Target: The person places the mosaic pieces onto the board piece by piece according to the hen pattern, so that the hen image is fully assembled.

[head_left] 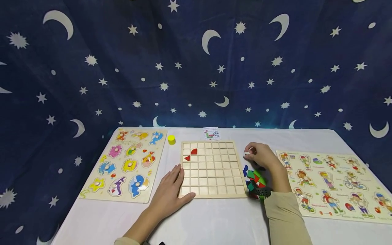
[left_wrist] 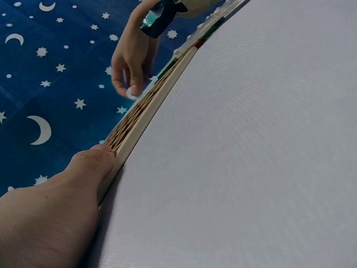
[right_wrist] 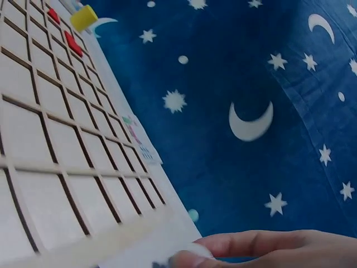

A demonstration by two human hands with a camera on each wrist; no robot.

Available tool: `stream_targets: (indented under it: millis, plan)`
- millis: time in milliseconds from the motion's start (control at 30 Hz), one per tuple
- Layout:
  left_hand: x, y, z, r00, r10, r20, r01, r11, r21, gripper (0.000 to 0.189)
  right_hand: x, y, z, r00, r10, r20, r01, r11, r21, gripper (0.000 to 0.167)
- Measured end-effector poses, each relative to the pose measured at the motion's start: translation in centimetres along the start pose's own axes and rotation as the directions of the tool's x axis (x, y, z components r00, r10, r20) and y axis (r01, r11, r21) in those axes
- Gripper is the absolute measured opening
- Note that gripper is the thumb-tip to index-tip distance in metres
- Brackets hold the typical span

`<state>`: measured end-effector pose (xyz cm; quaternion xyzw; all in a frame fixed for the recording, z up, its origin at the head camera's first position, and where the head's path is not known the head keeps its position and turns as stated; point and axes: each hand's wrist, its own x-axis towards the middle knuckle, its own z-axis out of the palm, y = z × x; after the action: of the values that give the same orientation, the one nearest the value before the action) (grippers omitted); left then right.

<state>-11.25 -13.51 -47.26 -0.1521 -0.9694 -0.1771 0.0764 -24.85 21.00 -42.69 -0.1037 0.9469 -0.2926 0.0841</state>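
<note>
A wooden grid board (head_left: 218, 170) lies on the table, holding a red quarter-round piece (head_left: 194, 151) and a red triangle piece (head_left: 187, 158) in cells near its upper left. My left hand (head_left: 169, 190) rests along the board's lower left corner, fingers extended by the left side and thumb at the front edge. Just beyond the board's right side, my right hand (head_left: 260, 154) pinches a small white piece (head_left: 246, 154) between thumb and fingertips. In the left wrist view the white piece (left_wrist: 132, 93) shows a rounded edge. Its full shape is hidden by the fingers.
Right of the board lies a pile of colored pieces (head_left: 256, 178), partly behind the right wrist. A yellow cylinder (head_left: 171, 140) and a picture card (head_left: 211, 133) are at the back. A sea-animal puzzle (head_left: 122, 163) lies left, a sports-figure puzzle (head_left: 337, 187) right.
</note>
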Motion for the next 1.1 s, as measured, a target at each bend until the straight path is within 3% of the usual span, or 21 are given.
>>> stream_targets:
  millis: [200,533,833,1100]
  plan:
    - [0.2,0.0,-0.2,1.000,-0.004,0.009,0.004,1.000,0.006,0.094,0.8,-2.0,1.3,0.995,-0.050,-0.081,0.050,0.999,0.008,0.014]
    - [0.1,0.1,-0.2,1.000,0.005,0.004,-0.005,1.000,0.003,0.092,1.3,-5.9,4.2,0.991,-0.092,-0.093,0.102,0.990,0.099,0.020]
    - [0.0,0.1,-0.1,1.000,0.011,-0.027,-0.011,1.000,0.006,0.091,1.9,-7.2,5.9,0.984,-0.117,-0.131,0.129,0.988,0.088,0.018]
    - [0.1,0.0,-0.2,1.000,0.007,0.009,-0.007,1.000,0.010,0.092,1.6,-9.5,8.2,0.980,-0.127,-0.155,0.146,0.982,0.118,0.015]
